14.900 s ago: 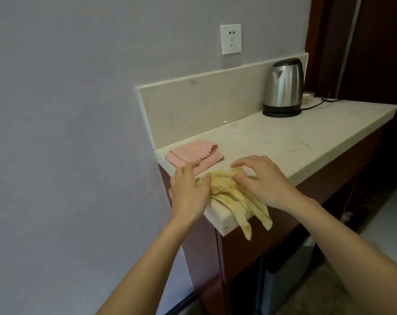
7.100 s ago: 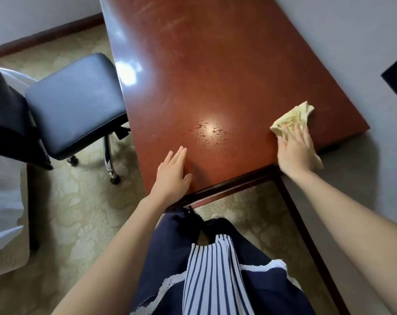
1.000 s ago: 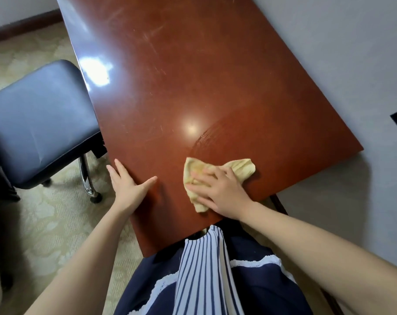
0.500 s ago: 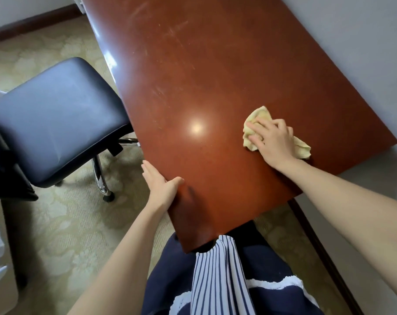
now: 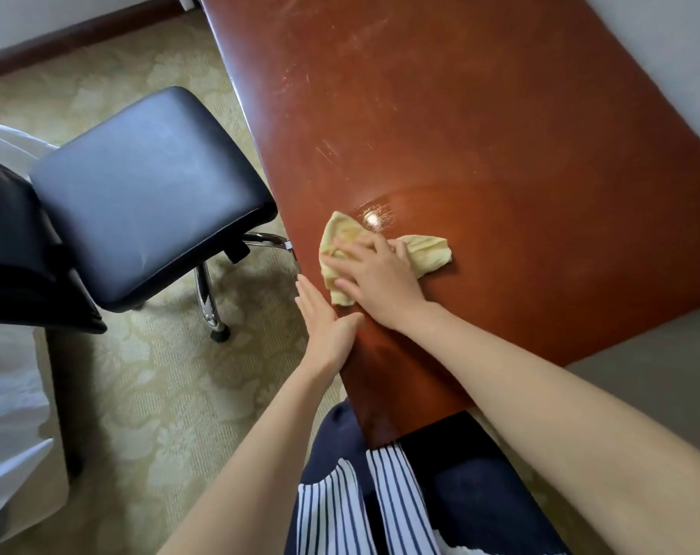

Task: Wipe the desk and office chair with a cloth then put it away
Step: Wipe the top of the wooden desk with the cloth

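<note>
A crumpled yellow cloth lies on the glossy red-brown desk, close to its left edge. My right hand presses flat on the cloth with fingers spread, covering its middle. My left hand rests open on the desk's left edge, just in front of the cloth, fingers straight. The office chair has a dark padded seat and chrome legs and stands on the carpet to the left of the desk.
A grey wall runs along the desk's right side. White bedding and a dark garment sit at the far left. Patterned beige carpet covers the floor. My striped apron shows at the bottom.
My right hand has swept the cloth from the desk's right part back toward its left edge. My left hand stays on that edge; the view has shifted.
</note>
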`<state>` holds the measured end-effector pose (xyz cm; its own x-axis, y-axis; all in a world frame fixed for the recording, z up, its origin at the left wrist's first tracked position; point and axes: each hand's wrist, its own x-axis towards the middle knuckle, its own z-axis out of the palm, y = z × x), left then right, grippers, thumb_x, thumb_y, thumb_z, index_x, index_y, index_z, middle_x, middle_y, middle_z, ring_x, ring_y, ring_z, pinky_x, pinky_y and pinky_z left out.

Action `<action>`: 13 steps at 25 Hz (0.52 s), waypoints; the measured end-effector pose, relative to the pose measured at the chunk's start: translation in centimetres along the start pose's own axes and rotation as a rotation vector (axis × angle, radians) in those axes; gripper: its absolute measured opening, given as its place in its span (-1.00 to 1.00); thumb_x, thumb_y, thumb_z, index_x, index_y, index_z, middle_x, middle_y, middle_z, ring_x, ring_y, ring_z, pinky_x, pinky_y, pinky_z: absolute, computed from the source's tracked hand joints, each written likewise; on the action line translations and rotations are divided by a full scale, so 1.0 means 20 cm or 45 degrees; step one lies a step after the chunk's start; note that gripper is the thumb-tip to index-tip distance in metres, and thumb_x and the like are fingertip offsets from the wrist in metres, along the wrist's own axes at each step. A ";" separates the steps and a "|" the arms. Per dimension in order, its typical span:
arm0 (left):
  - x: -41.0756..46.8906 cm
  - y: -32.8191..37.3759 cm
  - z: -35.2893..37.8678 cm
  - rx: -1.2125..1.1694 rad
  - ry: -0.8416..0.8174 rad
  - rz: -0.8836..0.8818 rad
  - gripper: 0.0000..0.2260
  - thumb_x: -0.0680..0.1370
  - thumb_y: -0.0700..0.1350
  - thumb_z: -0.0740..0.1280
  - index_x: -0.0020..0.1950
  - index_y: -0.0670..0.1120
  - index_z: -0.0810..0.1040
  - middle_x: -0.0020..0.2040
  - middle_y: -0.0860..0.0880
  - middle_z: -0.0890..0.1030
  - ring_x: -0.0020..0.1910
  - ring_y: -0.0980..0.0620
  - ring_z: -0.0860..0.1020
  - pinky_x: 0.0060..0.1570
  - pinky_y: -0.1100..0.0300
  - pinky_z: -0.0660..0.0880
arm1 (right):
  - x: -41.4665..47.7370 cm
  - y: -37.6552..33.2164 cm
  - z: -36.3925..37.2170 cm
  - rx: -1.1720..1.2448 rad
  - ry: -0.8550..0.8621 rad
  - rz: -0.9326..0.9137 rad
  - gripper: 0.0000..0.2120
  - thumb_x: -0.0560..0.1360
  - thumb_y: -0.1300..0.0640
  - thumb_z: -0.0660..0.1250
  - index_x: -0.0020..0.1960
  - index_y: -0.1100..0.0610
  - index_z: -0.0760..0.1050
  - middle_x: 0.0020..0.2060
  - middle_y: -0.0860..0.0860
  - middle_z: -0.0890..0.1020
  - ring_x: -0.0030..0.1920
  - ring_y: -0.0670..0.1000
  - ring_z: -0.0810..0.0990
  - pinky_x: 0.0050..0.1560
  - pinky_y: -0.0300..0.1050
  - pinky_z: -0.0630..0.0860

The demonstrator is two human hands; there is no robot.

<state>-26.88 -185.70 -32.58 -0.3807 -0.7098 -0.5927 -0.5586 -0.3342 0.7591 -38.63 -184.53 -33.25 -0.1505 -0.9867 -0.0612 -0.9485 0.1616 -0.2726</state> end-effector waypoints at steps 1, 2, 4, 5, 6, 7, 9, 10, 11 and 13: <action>0.00 0.00 0.00 -0.008 -0.002 0.001 -0.10 0.47 -0.32 0.28 0.51 -0.08 -0.35 0.54 -0.02 -0.32 0.51 0.03 -0.30 0.49 0.03 -0.20 | -0.06 0.03 -0.01 0.007 -0.020 -0.083 -0.65 0.57 -0.08 0.22 0.35 -0.19 0.41 0.40 -0.15 0.38 0.34 0.07 0.31 0.22 0.04 0.18; -0.01 0.00 0.00 -0.005 -0.005 -0.001 -0.08 0.46 -0.31 0.30 0.51 -0.07 -0.36 0.54 -0.02 -0.32 0.51 0.04 -0.29 0.49 0.01 -0.17 | -0.13 0.08 -0.02 0.015 -0.030 -0.173 -0.65 0.55 -0.05 0.27 0.33 -0.16 0.46 0.37 -0.13 0.44 0.30 0.09 0.38 0.21 0.05 0.22; -0.01 -0.01 -0.01 0.032 -0.018 0.006 -0.04 0.45 -0.27 0.35 0.50 -0.06 -0.39 0.53 -0.01 -0.33 0.51 0.05 -0.29 0.49 0.01 -0.16 | -0.28 0.18 -0.04 0.025 -0.016 -0.358 -0.67 0.48 -0.01 0.39 0.24 -0.11 0.56 0.27 -0.09 0.55 0.19 0.11 0.52 0.14 0.07 0.36; -0.01 -0.01 0.00 0.056 -0.031 0.022 -0.02 0.45 -0.26 0.37 0.50 -0.06 -0.40 0.53 -0.01 -0.34 0.51 0.05 -0.30 0.49 0.02 -0.18 | -0.34 0.23 -0.05 0.018 -0.012 -0.446 -0.68 0.45 -0.01 0.42 0.20 -0.09 0.59 0.23 -0.08 0.58 0.15 0.11 0.56 0.11 0.07 0.42; -0.01 -0.02 0.00 0.086 -0.036 0.036 0.00 0.44 -0.25 0.38 0.49 -0.07 -0.41 0.52 -0.01 -0.36 0.50 0.05 -0.31 0.48 0.05 -0.21 | -0.38 0.29 -0.06 0.010 -0.015 -0.540 -0.70 0.44 -0.01 0.43 0.18 -0.08 0.60 0.22 -0.07 0.59 0.13 0.11 0.58 0.09 0.07 0.45; -0.01 -0.01 0.01 0.123 -0.032 0.046 0.03 0.43 -0.23 0.40 0.48 -0.07 -0.42 0.51 -0.02 -0.39 0.49 0.06 -0.34 0.46 0.10 -0.23 | -0.40 0.34 -0.08 -0.010 -0.025 -0.642 -0.71 0.45 -0.01 0.42 0.16 -0.07 0.61 0.21 -0.07 0.59 0.12 0.11 0.59 0.07 0.07 0.48; -0.01 -0.02 0.01 0.231 -0.014 0.064 0.12 0.39 -0.15 0.49 0.47 -0.09 -0.45 0.49 -0.04 -0.44 0.47 0.07 -0.38 0.41 0.16 -0.25 | -0.37 0.44 -0.12 -0.076 -0.067 -0.863 -0.70 0.43 0.04 0.44 0.17 -0.07 0.60 0.22 -0.05 0.59 0.11 0.10 0.60 0.03 0.04 0.53; -0.01 -0.03 0.01 0.285 0.003 0.071 0.19 0.35 -0.09 0.54 0.46 -0.10 -0.47 0.48 -0.04 -0.46 0.46 0.08 -0.39 0.43 0.13 -0.26 | -0.33 0.49 -0.15 -0.106 -0.098 -0.975 -0.68 0.42 0.07 0.45 0.17 -0.06 0.60 0.21 -0.04 0.59 0.10 0.10 0.61 -0.01 0.02 0.55; -0.01 -0.03 0.01 0.350 -0.001 0.076 0.24 0.31 -0.04 0.57 0.45 -0.10 -0.49 0.47 -0.03 -0.47 0.46 0.07 -0.40 0.46 0.06 -0.25 | -0.27 0.52 -0.17 -0.128 -0.120 -1.045 -0.68 0.42 0.09 0.43 0.17 -0.06 0.60 0.21 -0.03 0.60 0.08 0.10 0.61 -0.05 0.01 0.56; -0.01 -0.03 0.00 0.501 -0.010 0.040 0.31 0.24 0.06 0.60 0.44 -0.07 -0.50 0.47 0.00 -0.47 0.46 0.04 -0.40 0.47 -0.12 -0.21 | -0.13 0.57 -0.20 -0.138 -0.137 -1.110 -0.68 0.42 0.11 0.43 0.17 -0.03 0.61 0.20 -0.01 0.61 0.05 0.12 0.62 -0.11 0.02 0.57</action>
<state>-26.40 -185.33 -32.96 -0.4072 -0.7106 -0.5739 -0.7858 -0.0478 0.6166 -50.19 -180.11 -32.33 0.6602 -0.7503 0.0345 -0.7356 -0.6551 -0.1727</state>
